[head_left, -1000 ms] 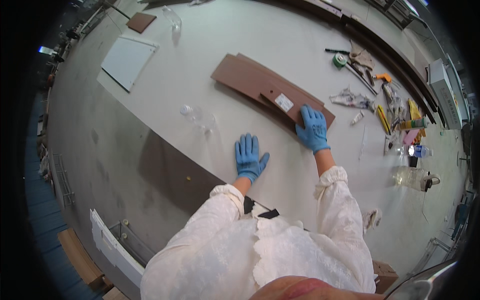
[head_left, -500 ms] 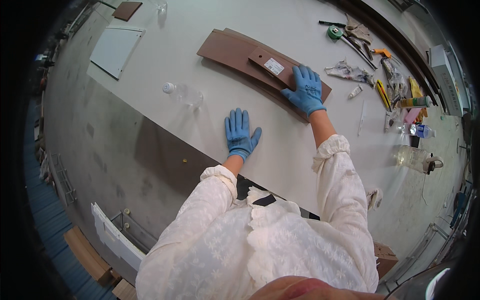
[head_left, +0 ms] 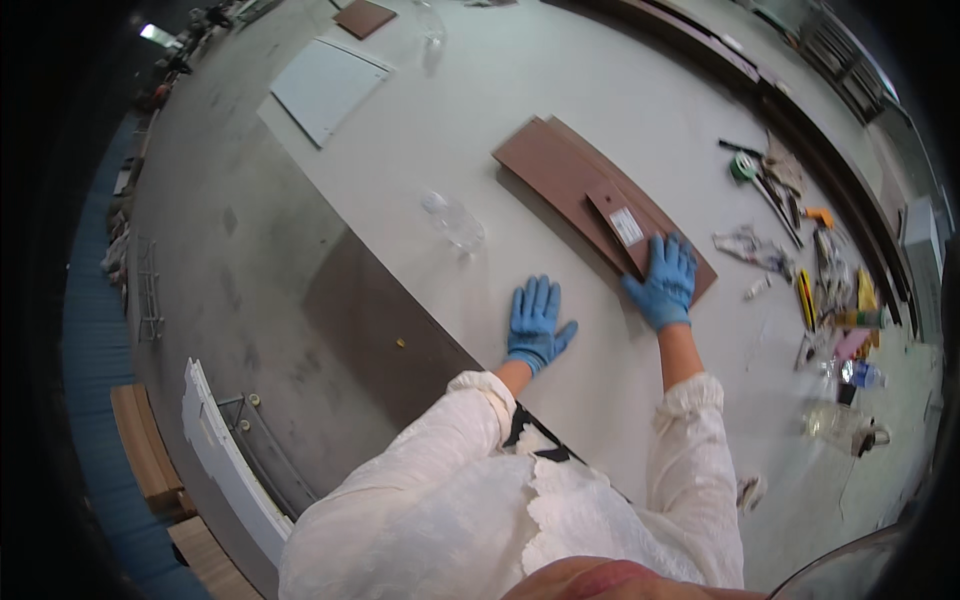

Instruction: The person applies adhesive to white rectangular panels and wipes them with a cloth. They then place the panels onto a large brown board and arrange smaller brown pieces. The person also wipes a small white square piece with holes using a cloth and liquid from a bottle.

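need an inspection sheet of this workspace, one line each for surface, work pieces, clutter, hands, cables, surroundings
surface: pale grey table, its edge running diagonally down on the left
work pieces: long brown panels, overlapping; small brown piece with a white label lies on top
clutter: clear plastic bottle lying ahead of the left hand; on the right, green tape measure, yellow-and-black cutter and other mixed items
hands: both in blue gloves; left hand flat on the table, fingers extended; right hand resting on the small brown piece
cables: nothing seen clearly enough to call one
surroundings: grey floor with dark marks, left of the table
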The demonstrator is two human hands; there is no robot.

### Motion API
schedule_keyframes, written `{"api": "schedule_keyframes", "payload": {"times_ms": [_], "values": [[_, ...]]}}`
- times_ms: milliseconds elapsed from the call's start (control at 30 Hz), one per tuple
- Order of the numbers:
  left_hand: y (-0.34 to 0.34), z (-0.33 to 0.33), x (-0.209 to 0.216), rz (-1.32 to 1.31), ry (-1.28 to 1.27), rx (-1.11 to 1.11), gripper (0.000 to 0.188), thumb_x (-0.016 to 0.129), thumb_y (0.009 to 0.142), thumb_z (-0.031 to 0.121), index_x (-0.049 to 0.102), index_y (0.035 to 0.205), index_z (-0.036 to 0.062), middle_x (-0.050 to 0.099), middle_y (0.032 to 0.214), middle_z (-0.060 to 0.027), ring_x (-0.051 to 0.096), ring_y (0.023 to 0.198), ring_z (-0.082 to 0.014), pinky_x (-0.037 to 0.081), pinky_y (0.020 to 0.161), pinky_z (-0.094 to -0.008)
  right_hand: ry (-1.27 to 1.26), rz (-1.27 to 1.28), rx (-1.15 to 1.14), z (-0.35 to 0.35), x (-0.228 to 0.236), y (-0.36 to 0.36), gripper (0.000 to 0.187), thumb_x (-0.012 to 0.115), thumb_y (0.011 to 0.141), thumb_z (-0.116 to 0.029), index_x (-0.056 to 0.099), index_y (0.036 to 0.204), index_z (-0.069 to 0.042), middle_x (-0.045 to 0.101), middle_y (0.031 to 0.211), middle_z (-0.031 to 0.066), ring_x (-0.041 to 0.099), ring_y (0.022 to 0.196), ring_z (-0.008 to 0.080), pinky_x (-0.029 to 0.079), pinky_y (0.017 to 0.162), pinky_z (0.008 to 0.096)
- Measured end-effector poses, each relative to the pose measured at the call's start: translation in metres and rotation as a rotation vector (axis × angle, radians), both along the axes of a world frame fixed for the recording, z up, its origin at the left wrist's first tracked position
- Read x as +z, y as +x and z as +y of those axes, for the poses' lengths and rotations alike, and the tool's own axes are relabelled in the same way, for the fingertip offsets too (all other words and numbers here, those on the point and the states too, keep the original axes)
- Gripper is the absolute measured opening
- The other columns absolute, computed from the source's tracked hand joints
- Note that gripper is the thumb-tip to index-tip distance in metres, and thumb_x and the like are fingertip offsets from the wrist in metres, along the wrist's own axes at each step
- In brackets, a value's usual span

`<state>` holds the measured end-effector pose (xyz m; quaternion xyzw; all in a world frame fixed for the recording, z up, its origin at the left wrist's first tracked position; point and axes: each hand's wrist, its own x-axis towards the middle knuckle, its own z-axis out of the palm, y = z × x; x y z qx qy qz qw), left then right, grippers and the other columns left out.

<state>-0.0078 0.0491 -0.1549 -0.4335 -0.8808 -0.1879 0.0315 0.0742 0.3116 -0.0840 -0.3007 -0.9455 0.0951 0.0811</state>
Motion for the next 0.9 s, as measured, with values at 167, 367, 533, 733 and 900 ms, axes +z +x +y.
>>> {"api": "schedule_keyframes", "payload": {"times_ms": [167,367,533,733,900], "values": [[-0.001,0.000,0.002,-0.038,-0.050,0.002,0.085,0.070,0.089,0.048,0.043,0.156,0.0015,0.038,0.163,-0.0250,0.032,0.153,-0.0433,0.019,0.127,-0.0583,-0.019,-0.076,-0.053,-0.011,0.005,0.003,0.092,0.084,0.074,-0.046,0.047,0.150,-0.009,0.037,0.163,0.0258,0.031,0.152,0.0483,0.023,0.124,0.0605],[0.000,0.000,-0.002,-0.033,-0.023,0.005,0.083,0.070,0.089,0.048,0.046,0.154,0.0014,0.040,0.162,-0.0241,0.032,0.153,-0.0433,0.019,0.127,-0.0585,-0.053,0.079,0.000,-0.008,-0.007,0.009,0.082,0.086,0.071,-0.039,0.054,0.140,-0.010,0.044,0.155,0.0230,0.036,0.147,0.0450,0.023,0.122,0.0616],[0.003,0.002,-0.004,0.010,-0.028,-0.019,0.083,0.068,0.090,0.049,0.047,0.154,0.0011,0.039,0.163,-0.0253,0.031,0.154,-0.0428,0.018,0.127,-0.0577,0.001,0.196,0.036,-0.013,-0.017,0.011,0.077,0.085,0.072,-0.035,0.054,0.138,-0.008,0.057,0.139,0.0221,0.049,0.137,0.0402,0.032,0.118,0.0553],[0.003,0.001,-0.004,0.035,-0.066,-0.030,0.084,0.065,0.092,0.051,0.045,0.155,0.0002,0.039,0.163,-0.0255,0.031,0.154,-0.0421,0.017,0.128,-0.0570,-0.023,0.203,0.035,-0.023,0.001,0.018,0.072,0.086,0.072,-0.029,0.055,0.134,-0.008,0.062,0.130,0.0166,0.055,0.128,0.0355,0.039,0.113,0.0483],[0.003,0.000,-0.005,0.043,-0.094,-0.025,0.084,0.064,0.092,0.052,0.045,0.156,0.0010,0.037,0.164,-0.0252,0.030,0.155,-0.0409,0.017,0.128,-0.0562,-0.049,0.338,-0.008,-0.046,0.021,0.052,0.072,0.087,0.070,-0.024,0.057,0.133,-0.007,0.061,0.130,0.0168,0.058,0.124,0.0359,0.042,0.112,0.0482]]}}
